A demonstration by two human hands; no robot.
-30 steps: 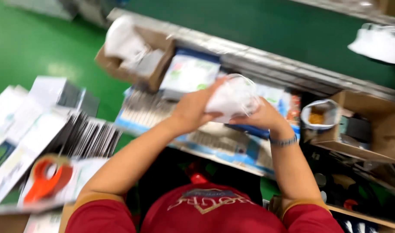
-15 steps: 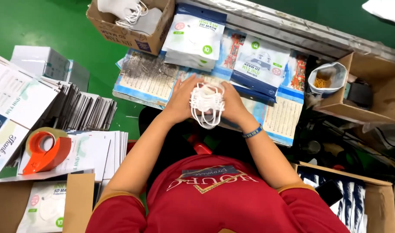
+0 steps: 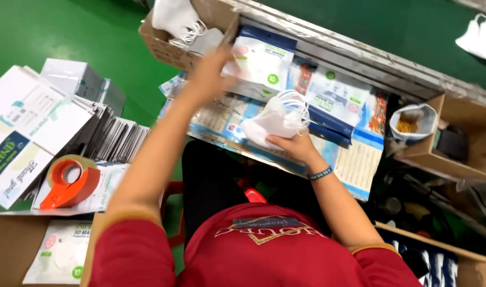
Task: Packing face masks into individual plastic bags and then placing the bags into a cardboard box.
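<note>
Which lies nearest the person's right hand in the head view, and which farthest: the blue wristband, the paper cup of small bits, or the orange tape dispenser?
From the right hand, which holds white masks:
1. Blue wristband, on its own wrist.
2. Paper cup, off to the right.
3. Orange tape dispenser, far left.

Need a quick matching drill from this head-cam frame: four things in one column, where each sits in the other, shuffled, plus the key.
Things
1. orange tape dispenser
2. stack of white face masks
3. brown cardboard box of loose masks
4. small white bag with yellow bits

Places
A. in the right hand
B. far right, in a cardboard tray
C. on flat cartons, left
D. top, by the reaching left hand

Pairs: 1-C, 2-A, 3-D, 4-B
</note>
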